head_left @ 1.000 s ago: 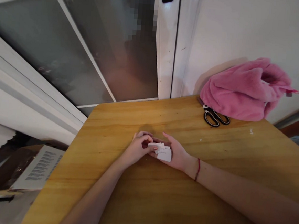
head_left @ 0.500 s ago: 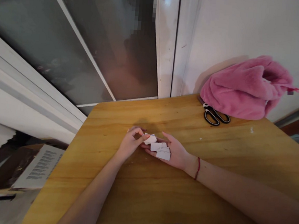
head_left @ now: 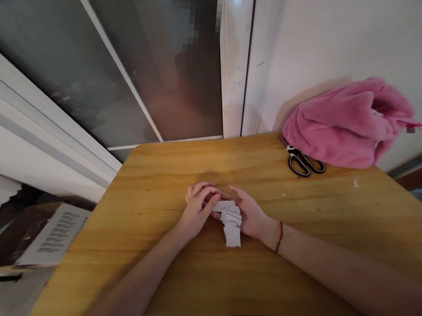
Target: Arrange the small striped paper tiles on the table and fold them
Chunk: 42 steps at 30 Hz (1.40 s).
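Several small white paper slips (head_left: 232,217) lie overlapping on the palm of my right hand (head_left: 251,213). That hand is palm up, its thumb stretched out and its fingers under the slips. The lowest slip sticks out past the palm's near edge. My left hand (head_left: 196,210) curves around the right fingertips, its fingers bent and its thumb apart from them, beside the upper slips. Nothing shows between the left thumb and fingers, though the fingertips are partly hidden. Both hands are just above the wooden table (head_left: 260,278).
Black-handled scissors (head_left: 301,165) lie at the table's back right, partly under a pink plush item (head_left: 345,124) against the wall. Tiny white scraps dot the tabletop. A glass-paned door (head_left: 159,76) stands behind the table. An open cardboard box (head_left: 49,238) is at the left.
The slips that my left fingers pinched now lie in the pile on my right palm, which reaches further toward me. My left hand has moved slightly right; my right hand stays put.
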### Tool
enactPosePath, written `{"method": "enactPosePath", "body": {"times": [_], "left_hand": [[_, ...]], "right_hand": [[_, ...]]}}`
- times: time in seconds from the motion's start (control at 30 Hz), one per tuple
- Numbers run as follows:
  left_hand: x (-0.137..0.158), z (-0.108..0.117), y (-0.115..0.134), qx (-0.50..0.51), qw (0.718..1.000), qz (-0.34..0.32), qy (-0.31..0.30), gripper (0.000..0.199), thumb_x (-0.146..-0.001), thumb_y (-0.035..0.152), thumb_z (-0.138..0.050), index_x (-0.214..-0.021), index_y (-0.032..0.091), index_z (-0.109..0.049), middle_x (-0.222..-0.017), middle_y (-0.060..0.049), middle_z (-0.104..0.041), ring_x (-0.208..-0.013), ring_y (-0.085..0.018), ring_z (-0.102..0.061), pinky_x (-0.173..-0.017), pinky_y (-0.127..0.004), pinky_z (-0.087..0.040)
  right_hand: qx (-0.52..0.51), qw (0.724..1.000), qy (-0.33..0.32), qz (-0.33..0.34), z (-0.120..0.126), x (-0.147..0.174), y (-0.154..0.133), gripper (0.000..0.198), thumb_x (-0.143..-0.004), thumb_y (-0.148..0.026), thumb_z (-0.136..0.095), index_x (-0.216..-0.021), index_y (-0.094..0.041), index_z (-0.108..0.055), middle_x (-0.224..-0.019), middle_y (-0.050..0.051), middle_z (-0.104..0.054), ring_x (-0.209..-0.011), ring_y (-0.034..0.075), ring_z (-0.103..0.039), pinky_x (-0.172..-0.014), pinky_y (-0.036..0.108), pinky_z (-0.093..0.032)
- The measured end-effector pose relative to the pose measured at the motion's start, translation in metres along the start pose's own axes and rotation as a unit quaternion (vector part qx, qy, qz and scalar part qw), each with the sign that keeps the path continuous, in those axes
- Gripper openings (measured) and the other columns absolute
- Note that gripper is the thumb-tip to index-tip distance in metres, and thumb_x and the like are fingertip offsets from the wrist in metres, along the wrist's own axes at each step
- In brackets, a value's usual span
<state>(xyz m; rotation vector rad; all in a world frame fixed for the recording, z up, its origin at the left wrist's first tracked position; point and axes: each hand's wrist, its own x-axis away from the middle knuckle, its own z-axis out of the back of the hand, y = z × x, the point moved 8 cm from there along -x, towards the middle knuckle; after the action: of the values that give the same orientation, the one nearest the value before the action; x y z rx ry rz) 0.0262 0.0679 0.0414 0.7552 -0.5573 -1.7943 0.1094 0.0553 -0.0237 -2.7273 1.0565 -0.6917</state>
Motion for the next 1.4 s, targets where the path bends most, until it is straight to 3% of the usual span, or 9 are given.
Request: {"method": "enactPosePath", "body": {"times": [0.23, 0.37, 0.47, 0.53, 0.63, 0.77, 0.9, 1.13, 1.4], "left_hand": [[0.016, 0.006, 0.038, -0.082, 0.977, -0.190, -0.055, 0.034, -0.076, 0.046, -0.059, -0.103, 0.025, -0.057, -0.110, -0.008, -0.056, -0.107, -0.027, -0.044, -0.097, -0.041, -0.027], [0.061, -0.037, 0.073, -0.139, 0.896, -0.363, -0.215, 0.048, -0.074, 0.058, -0.053, -0.112, 0.029, -0.055, -0.117, -0.007, -0.058, -0.111, -0.028, -0.045, -0.100, -0.041, -0.023], [0.091, -0.051, 0.090, -0.150, 0.859, -0.444, -0.208, 0.035, -0.083, 0.039, -0.050, -0.114, 0.024, -0.053, -0.118, -0.007, -0.057, -0.113, -0.024, -0.045, -0.102, -0.037, -0.023], [0.094, -0.050, 0.088, -0.179, 0.886, -0.398, -0.158, 0.032, -0.084, 0.039, -0.049, -0.109, 0.021, -0.054, -0.111, -0.008, -0.058, -0.106, -0.024, -0.048, -0.097, -0.038, -0.030], [0.084, -0.032, 0.057, -0.201, 0.961, -0.165, -0.089, 0.023, -0.085, 0.041, -0.048, -0.092, 0.019, -0.054, -0.093, -0.007, -0.058, -0.087, -0.023, -0.051, -0.081, -0.039, -0.040], [0.090, -0.021, 0.026, -0.176, 0.982, 0.038, -0.061, 0.027, -0.084, 0.040, -0.049, -0.101, 0.020, -0.049, -0.098, -0.006, -0.053, -0.089, -0.023, -0.049, -0.080, -0.040, -0.041], [0.093, -0.030, 0.023, -0.174, 0.980, 0.096, -0.013, 0.045, -0.076, 0.042, -0.058, -0.114, 0.020, -0.045, -0.108, -0.008, -0.050, -0.099, -0.027, -0.046, -0.084, -0.044, -0.036], [0.087, -0.044, 0.019, -0.188, 0.972, 0.145, 0.000, 0.023, -0.071, 0.031, -0.066, -0.089, 0.020, -0.058, -0.096, -0.006, -0.056, -0.090, -0.028, -0.049, -0.073, -0.040, -0.036], [0.060, -0.032, 0.022, -0.087, 0.994, 0.070, -0.019, 0.009, -0.080, 0.029, -0.059, -0.079, 0.020, -0.056, -0.085, -0.002, -0.060, -0.081, -0.021, -0.052, -0.073, -0.035, -0.039]], "right_hand": [[0.000, 0.999, -0.048, -0.017, -0.006, 0.004, -0.001, 0.043, -0.091, -0.041, -0.033, -0.108, -0.008, -0.054, -0.085, 0.011, -0.067, -0.077, 0.019, -0.066, -0.081, 0.034, -0.048], [-0.005, 0.997, -0.074, 0.001, -0.010, 0.003, -0.002, 0.046, -0.090, -0.041, -0.035, -0.120, -0.007, -0.048, -0.113, 0.016, -0.061, -0.099, 0.022, -0.061, -0.091, 0.036, -0.044], [-0.014, 0.997, -0.070, 0.009, -0.011, 0.001, -0.002, 0.048, -0.091, -0.038, -0.033, -0.123, -0.005, -0.044, -0.127, 0.019, -0.051, -0.114, 0.025, -0.053, -0.096, 0.037, -0.041], [-0.016, 0.997, -0.070, -0.002, -0.011, 0.001, 0.001, 0.047, -0.091, -0.038, -0.034, -0.123, -0.005, -0.044, -0.131, 0.019, -0.048, -0.116, 0.026, -0.051, -0.097, 0.038, -0.041], [-0.010, 0.997, -0.078, -0.005, -0.012, 0.001, 0.002, 0.046, -0.090, -0.038, -0.038, -0.121, -0.004, -0.046, -0.131, 0.020, -0.048, -0.115, 0.027, -0.052, -0.097, 0.038, -0.041], [0.001, 0.997, -0.079, 0.003, -0.012, 0.002, 0.002, 0.043, -0.089, -0.037, -0.042, -0.117, -0.005, -0.049, -0.124, 0.020, -0.054, -0.111, 0.025, -0.056, -0.096, 0.037, -0.042], [0.001, 0.997, -0.080, -0.001, -0.013, 0.002, 0.003, 0.043, -0.088, -0.036, -0.043, -0.117, -0.004, -0.050, -0.118, 0.020, -0.058, -0.107, 0.024, -0.059, -0.097, 0.036, -0.041], [-0.001, 0.997, -0.080, 0.002, -0.013, 0.002, 0.003, 0.043, -0.090, -0.035, -0.038, -0.115, -0.003, -0.050, -0.112, 0.021, -0.061, -0.103, 0.023, -0.061, -0.097, 0.037, -0.040], [0.009, 0.997, -0.071, -0.005, -0.011, 0.003, 0.003, 0.041, -0.089, -0.035, -0.038, -0.113, -0.006, -0.052, -0.105, 0.018, -0.065, -0.096, 0.021, -0.064, -0.092, 0.035, -0.044]]}}
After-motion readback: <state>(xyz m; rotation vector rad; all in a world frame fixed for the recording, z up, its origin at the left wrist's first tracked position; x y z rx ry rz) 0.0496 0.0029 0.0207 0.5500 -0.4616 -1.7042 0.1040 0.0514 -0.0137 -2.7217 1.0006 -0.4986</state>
